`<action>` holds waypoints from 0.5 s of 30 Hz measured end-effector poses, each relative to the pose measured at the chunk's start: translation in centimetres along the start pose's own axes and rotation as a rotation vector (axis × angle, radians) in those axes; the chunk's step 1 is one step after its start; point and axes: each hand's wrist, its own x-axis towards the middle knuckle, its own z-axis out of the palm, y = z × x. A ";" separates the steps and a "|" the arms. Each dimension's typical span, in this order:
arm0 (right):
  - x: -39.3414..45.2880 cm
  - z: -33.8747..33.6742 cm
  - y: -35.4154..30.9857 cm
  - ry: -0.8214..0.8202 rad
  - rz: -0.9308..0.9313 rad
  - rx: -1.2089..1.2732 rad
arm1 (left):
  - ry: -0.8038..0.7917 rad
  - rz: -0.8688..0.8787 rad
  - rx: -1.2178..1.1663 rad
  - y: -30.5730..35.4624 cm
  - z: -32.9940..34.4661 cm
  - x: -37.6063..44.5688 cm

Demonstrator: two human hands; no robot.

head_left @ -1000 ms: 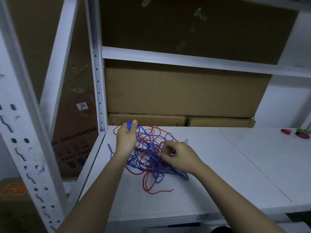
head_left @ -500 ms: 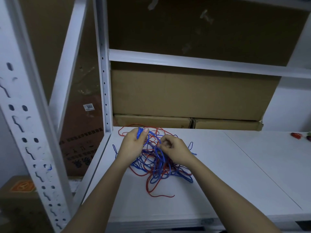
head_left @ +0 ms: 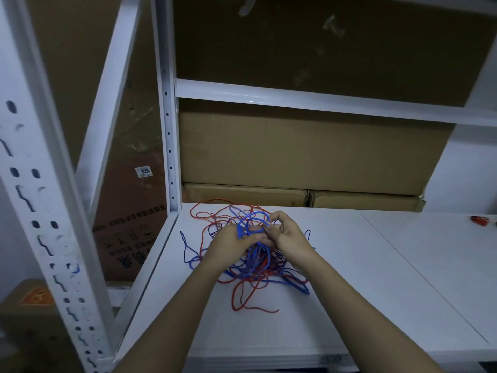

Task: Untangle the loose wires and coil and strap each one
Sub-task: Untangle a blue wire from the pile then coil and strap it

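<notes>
The left hand (head_left: 228, 244) and right hand (head_left: 289, 238) have closed together around the blue wire (head_left: 251, 224) loops.

Both forearms are bare to the frame edge, left hand (head_left: 230, 244) and right hand (head_left: 289, 238) ungloved.

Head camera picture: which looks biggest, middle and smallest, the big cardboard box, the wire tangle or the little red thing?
1. Big cardboard box, largest.
2. Wire tangle.
3. Little red thing, smallest; it lies farther away, so it may look smaller than it is.

A white shelf (head_left: 349, 292) carries tangled blue and red wires (head_left: 252, 275) and cardboard boxes (head_left: 295, 154).
</notes>
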 end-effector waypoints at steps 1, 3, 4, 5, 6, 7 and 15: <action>0.0 -0.1 0.0 0.006 -0.026 -0.044 | -0.015 -0.007 -0.024 0.0 0.1 0.1; 0.1 -0.6 -0.2 0.074 -0.091 -0.111 | -0.018 -0.049 -0.050 -0.1 0.1 0.4; 0.2 -0.9 -0.4 0.115 -0.118 -0.105 | -0.004 -0.068 -0.053 -0.1 0.0 0.6; 0.3 -1.3 -0.6 0.142 -0.134 -0.085 | 0.020 -0.082 -0.049 -0.2 -0.3 0.9; 0.4 -1.6 -0.8 0.153 -0.146 -0.085 | 0.053 -0.088 -0.032 -0.2 -0.6 1.2; 0.4 -2.0 -1.0 0.154 -0.160 -0.107 | 0.093 -0.086 0.005 -0.2 -0.9 1.4; 1.5 -3.1 -3.8 0.193 -0.361 -0.180 | 0.273 0.077 0.301 1.5 -3.0 3.0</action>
